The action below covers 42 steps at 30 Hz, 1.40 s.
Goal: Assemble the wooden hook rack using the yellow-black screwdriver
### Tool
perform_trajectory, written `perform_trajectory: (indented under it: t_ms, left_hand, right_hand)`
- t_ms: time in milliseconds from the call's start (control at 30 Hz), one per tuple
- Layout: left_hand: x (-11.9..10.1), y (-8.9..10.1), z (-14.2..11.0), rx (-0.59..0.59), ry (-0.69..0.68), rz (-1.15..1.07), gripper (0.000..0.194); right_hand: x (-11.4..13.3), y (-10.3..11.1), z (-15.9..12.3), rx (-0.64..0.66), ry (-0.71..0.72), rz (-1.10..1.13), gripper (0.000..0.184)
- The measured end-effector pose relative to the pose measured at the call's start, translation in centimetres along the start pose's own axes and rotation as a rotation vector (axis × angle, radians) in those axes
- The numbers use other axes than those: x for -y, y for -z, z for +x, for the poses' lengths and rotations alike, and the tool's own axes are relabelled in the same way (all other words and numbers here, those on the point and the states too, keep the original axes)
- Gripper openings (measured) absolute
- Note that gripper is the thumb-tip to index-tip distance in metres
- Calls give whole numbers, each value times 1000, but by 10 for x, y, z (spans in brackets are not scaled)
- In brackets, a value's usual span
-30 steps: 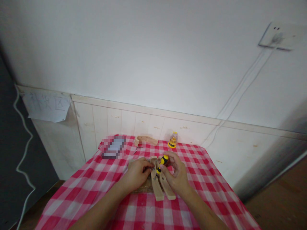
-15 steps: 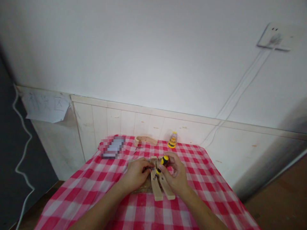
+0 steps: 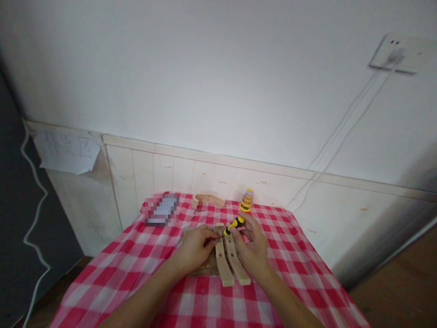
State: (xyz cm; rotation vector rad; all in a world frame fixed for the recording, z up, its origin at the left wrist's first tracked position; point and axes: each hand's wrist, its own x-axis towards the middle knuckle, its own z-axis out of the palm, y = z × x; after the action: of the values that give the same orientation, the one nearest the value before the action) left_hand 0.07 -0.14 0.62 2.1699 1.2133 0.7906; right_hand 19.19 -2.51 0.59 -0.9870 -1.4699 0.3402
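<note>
Two light wooden slats (image 3: 228, 262) lie side by side on the red and white checked tablecloth (image 3: 293, 269), ends pointing toward me. My left hand (image 3: 195, 248) rests closed on their far left end, fingers pinching something small I cannot make out. My right hand (image 3: 251, 248) grips a small screwdriver (image 3: 234, 225) with a yellow and black handle, tilted low, its tip down at the top of the slats beside my left fingertips.
At the table's far edge lie a curved wooden piece (image 3: 207, 199), a yellow-capped bit holder (image 3: 246, 200) and a blurred flat object (image 3: 161, 209). Small scissors (image 3: 195, 212) lie behind the slats. A white panelled wall stands close behind; a cable hangs from a wall socket (image 3: 398, 53).
The screwdriver has tipped from steep to nearly flat, its handle swung right and up. My right fingers shifted with it. My left hand stayed put.
</note>
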Motion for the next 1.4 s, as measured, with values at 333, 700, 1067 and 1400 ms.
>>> perform_trajectory:
  t_ms: [333, 700, 1067, 1400]
  left_hand:
    - [2, -1, 0, 5, 1, -20, 24]
    - [2, -1, 0, -15, -33, -16, 23]
    - [5, -4, 1, -24, -28, -48, 23]
    - [3, -2, 1, -7, -11, -17, 22]
  right_hand:
    - [-11, 1, -1, 64, -25, 0, 37]
    - [0, 4, 4, 231, -2, 4, 36]
    - [1, 0, 6, 136, -56, 56, 32]
    - [5, -1, 7, 87, -64, 56, 31]
